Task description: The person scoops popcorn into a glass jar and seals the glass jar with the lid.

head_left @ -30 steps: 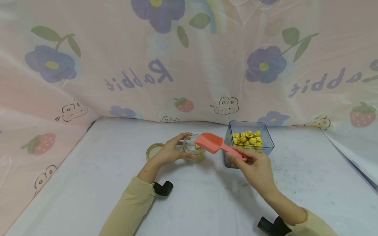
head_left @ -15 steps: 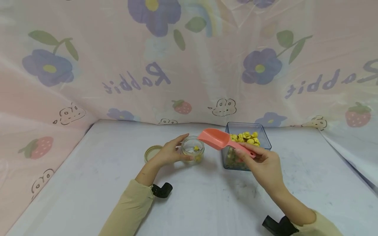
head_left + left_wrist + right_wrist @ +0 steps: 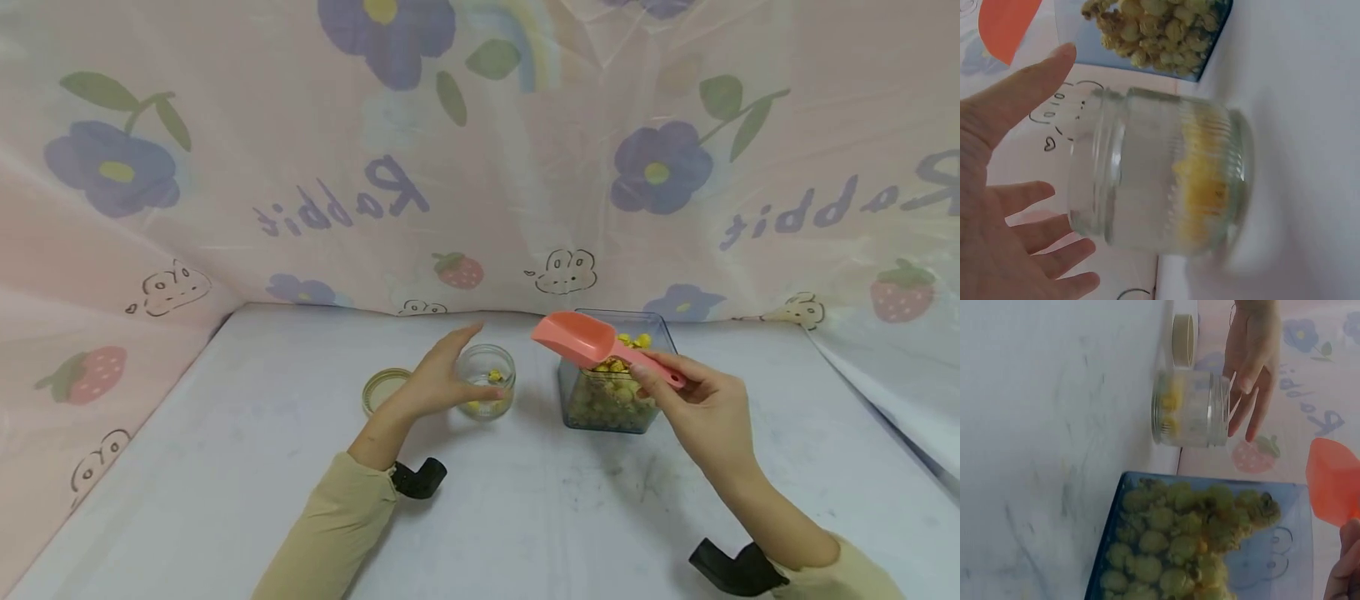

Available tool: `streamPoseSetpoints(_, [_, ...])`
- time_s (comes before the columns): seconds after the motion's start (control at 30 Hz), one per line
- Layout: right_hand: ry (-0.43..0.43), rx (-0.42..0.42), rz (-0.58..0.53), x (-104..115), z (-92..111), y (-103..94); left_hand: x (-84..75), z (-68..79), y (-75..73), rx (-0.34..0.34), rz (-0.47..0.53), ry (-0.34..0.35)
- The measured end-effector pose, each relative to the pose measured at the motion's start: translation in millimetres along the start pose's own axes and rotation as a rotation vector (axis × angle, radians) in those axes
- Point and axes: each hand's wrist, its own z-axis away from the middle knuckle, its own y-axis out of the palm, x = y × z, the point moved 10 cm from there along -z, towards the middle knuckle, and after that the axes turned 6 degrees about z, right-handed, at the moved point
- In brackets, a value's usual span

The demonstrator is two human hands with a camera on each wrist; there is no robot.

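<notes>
Left of the well-stocked bin (image 3: 651, 322), jar (image 3: 1147, 175) upright, popcorn (image 3: 1204, 181) only along its bottom, most room unfilled; lid (image 3: 384, 388) off, farther left. Left hand (image 3: 438, 379) spread beside jar; right hand (image 3: 708, 408) pinches scoop (image 3: 581, 336), seemingly empty, near bin.

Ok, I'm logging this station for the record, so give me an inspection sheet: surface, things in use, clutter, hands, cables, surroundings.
Surface: white table, dark smudges on it.
Things in use: jar, upright and open, a little yellow popcorn at the bottom; tub, holding more popcorn; scoop, nothing seen in its bowl; lid, off the jar, lying on the table.
Clutter: nothing seen.
Left hand: fingers spread by the jar's mouth, not gripping; contact unclear.
Right hand: grips the scoop's handle.
Cables: nothing seen.
Surroundings: pink printed curtain behind the table.
</notes>
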Motion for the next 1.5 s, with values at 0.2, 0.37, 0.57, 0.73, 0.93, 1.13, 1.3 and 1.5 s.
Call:
streamPoseSetpoints(0.2, [-0.005,-0.012,0.027,-2,-3,-8.7,-12.2,-4.9,4.3,-0.017,-0.019,0.042])
streamPoseSetpoints(0.37, [-0.019,-0.037,0.064,-4,-5,-19.3,-18.7,-9.9,8.4,-0.031,-0.008,0.061])
streamPoseSetpoints(0.57, [-0.034,-0.058,0.090,-5,-8,-30.0,-27.1,-15.0,14.4,-0.036,0.009,0.074])
streamPoseSetpoints(0.73, [-0.041,-0.070,0.114,-5,-12,-36.6,-34.0,-19.9,18.7,-0.047,0.027,0.086])
streamPoseSetpoints(0.93, [-0.033,-0.069,0.141,-8,-15,-42.2,-39.8,-25.2,25.8,-0.044,0.057,0.081])
streamPoseSetpoints(1.13, [-0.063,-0.070,0.187,-9,-18,-47.7,-43.3,-30.3,35.1,-0.039,0.076,0.076])
streamPoseSetpoints(1.3, [-0.103,-0.069,0.211,-8,-20,-51.5,-46.6,-34.5,40.5,-0.048,0.132,0.094])
streamPoseSetpoints(1.5, [-0.150,-0.080,0.257,-7,-20,-56.6,-49.7,-39.1,46.7,-0.041,0.158,0.108])
